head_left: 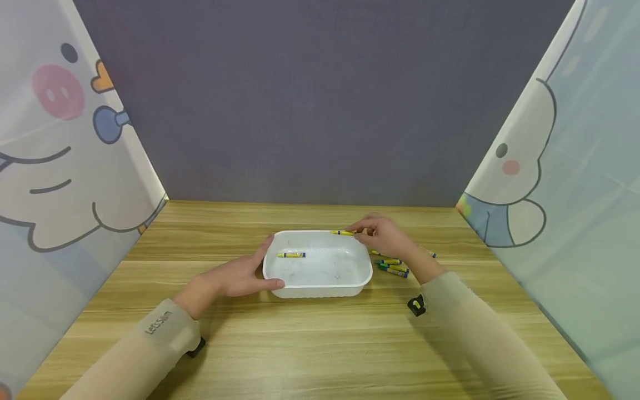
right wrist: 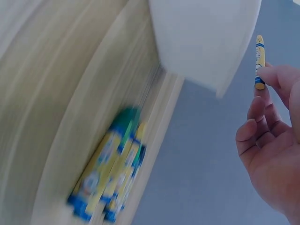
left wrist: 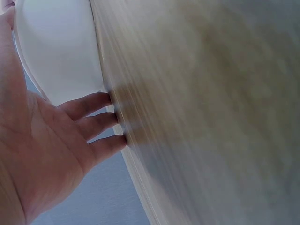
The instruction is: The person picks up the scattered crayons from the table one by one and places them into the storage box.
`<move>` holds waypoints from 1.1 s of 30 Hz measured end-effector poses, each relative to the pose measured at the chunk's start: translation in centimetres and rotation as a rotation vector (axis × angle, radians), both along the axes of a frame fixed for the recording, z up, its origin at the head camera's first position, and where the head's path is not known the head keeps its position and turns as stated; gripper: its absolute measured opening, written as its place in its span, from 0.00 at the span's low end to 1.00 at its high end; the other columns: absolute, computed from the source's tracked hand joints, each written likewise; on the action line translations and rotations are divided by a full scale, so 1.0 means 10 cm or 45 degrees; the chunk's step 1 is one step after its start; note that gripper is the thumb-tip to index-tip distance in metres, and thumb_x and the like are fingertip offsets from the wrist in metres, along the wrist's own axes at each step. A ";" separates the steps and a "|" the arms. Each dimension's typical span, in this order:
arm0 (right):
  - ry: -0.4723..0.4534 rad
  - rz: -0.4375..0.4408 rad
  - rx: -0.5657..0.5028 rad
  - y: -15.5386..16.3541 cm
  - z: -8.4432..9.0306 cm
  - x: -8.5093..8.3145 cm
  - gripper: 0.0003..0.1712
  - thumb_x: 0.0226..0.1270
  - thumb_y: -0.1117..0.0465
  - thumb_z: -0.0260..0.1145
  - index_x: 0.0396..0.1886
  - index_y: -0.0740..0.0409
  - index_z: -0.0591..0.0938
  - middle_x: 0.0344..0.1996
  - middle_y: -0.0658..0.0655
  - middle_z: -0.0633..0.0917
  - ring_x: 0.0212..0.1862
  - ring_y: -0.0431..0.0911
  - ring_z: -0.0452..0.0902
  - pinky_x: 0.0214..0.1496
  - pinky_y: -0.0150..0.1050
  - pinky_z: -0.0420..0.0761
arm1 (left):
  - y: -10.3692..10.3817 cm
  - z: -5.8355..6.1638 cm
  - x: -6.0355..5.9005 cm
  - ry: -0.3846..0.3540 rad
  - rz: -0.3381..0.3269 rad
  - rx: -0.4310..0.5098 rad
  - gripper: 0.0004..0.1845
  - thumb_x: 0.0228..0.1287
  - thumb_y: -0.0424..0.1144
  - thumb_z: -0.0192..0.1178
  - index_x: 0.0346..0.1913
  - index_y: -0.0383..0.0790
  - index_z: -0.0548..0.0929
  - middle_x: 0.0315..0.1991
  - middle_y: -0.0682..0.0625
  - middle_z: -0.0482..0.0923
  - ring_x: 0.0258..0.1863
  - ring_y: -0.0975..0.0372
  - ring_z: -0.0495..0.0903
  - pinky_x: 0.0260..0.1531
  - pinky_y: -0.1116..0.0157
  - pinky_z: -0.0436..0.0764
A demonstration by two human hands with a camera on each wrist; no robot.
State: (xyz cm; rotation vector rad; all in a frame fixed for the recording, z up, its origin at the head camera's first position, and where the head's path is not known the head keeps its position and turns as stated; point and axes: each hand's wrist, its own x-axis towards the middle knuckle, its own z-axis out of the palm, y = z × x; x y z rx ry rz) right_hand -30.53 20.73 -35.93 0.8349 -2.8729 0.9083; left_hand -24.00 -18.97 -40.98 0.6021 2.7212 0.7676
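1. Aloft, a yellow crayon (right wrist: 259,58) is pinched between thumb and finger of a person's right hand (head_left: 387,236), its tip pointing left, away from the palm; the remaining fingers curl loosely.

2. Just left of the right hand sits a white rectangular tray (head_left: 320,269) with rounded corners; from the head camera, the pinched crayon appears over its far rim.

3. The left hand (head_left: 245,275) is spread around the tray's left end, its fingers extended rather than clenched. The thumb rests on the near rim, and three fingertips reach down to the wooden table (head_left: 310,344) in the left wrist view.

4. Inside the tray, to the right of the left hand, lies a second crayon (head_left: 291,255), yellow-wrapped, its blue end facing the right hand.

5. Below the right hand, just outside the tray's right end, loose crayons (head_left: 394,269) cluster on the table in yellow wrappers with blue bands, some tipped in green. They blur in the right wrist view.

6. A further crayon (head_left: 432,255) shows beside the right wrist, partly hidden by it.

7. Pale sleeves (head_left: 130,355) cover both forearms, the left one bearing dark lettering; a small black device (head_left: 416,305) shows beneath the right cuff.

8. Beyond both hands rises a dark gray panel (head_left: 310,111), flanked by cartoon-printed sheets (head_left: 55,144).
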 end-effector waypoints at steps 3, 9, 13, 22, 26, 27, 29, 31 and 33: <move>0.011 0.049 0.007 -0.13 0.00 0.02 0.15 0.81 0.59 0.69 0.60 0.46 0.93 0.50 0.54 0.87 0.40 0.45 0.76 0.40 0.40 0.78 | 0.00 0.00 -0.01 0.004 -0.001 -0.001 0.70 0.68 0.74 0.67 0.91 0.46 0.31 0.70 0.37 0.80 0.62 0.52 0.82 0.71 0.41 0.76; -0.020 0.130 -0.023 -0.39 -0.04 0.07 0.14 0.81 0.60 0.68 0.59 0.47 0.93 0.47 0.53 0.85 0.39 0.44 0.75 0.39 0.38 0.78 | -0.01 0.00 0.00 -0.006 0.005 0.003 0.70 0.68 0.74 0.67 0.91 0.45 0.31 0.72 0.36 0.79 0.62 0.51 0.82 0.71 0.41 0.76; -0.054 0.164 -0.015 -0.52 -0.12 0.09 0.14 0.82 0.60 0.68 0.59 0.45 0.93 0.48 0.52 0.85 0.39 0.42 0.74 0.39 0.37 0.78 | 0.00 0.00 0.01 -0.014 0.010 -0.008 0.70 0.67 0.76 0.66 0.91 0.46 0.31 0.74 0.35 0.77 0.64 0.51 0.82 0.71 0.42 0.76; -0.114 0.178 0.025 -0.73 -0.25 0.08 0.13 0.83 0.60 0.68 0.58 0.43 0.93 0.52 0.51 0.86 0.36 0.42 0.73 0.39 0.37 0.77 | 0.00 0.01 0.00 -0.007 -0.003 0.013 0.70 0.68 0.74 0.66 0.91 0.47 0.31 0.72 0.33 0.78 0.65 0.49 0.82 0.71 0.41 0.76; -0.097 0.194 0.055 -0.83 -0.29 0.06 0.13 0.83 0.59 0.68 0.58 0.44 0.94 0.51 0.51 0.86 0.38 0.41 0.74 0.41 0.36 0.78 | 0.00 0.00 0.00 -0.006 -0.001 -0.002 0.70 0.68 0.75 0.66 0.91 0.47 0.31 0.72 0.33 0.78 0.65 0.49 0.83 0.71 0.41 0.77; -0.090 0.197 0.061 -0.86 -0.29 0.05 0.13 0.83 0.59 0.68 0.58 0.44 0.94 0.51 0.51 0.86 0.38 0.41 0.74 0.42 0.36 0.78 | 0.00 0.00 0.00 -0.005 -0.003 -0.003 0.70 0.68 0.75 0.66 0.91 0.46 0.32 0.72 0.33 0.78 0.65 0.48 0.83 0.71 0.41 0.77; -0.090 0.199 0.064 -0.92 -0.30 0.04 0.13 0.82 0.59 0.68 0.57 0.43 0.94 0.50 0.50 0.86 0.40 0.41 0.75 0.44 0.35 0.78 | 0.00 0.01 0.01 -0.004 -0.002 -0.006 0.70 0.68 0.75 0.66 0.91 0.46 0.32 0.73 0.32 0.77 0.67 0.47 0.82 0.72 0.40 0.76; -0.099 0.208 0.050 -0.99 -0.30 0.03 0.13 0.82 0.59 0.68 0.57 0.44 0.94 0.50 0.49 0.86 0.41 0.41 0.75 0.45 0.35 0.79 | 0.00 0.02 0.01 -0.003 -0.002 -0.008 0.70 0.68 0.75 0.65 0.91 0.45 0.32 0.73 0.31 0.77 0.68 0.45 0.82 0.72 0.40 0.76; -0.092 0.227 0.032 -1.07 -0.31 0.02 0.13 0.82 0.60 0.68 0.57 0.46 0.94 0.50 0.50 0.87 0.42 0.42 0.76 0.45 0.35 0.79 | 0.00 0.02 0.02 -0.009 0.004 -0.008 0.70 0.68 0.76 0.65 0.91 0.46 0.32 0.75 0.31 0.76 0.69 0.45 0.81 0.73 0.40 0.75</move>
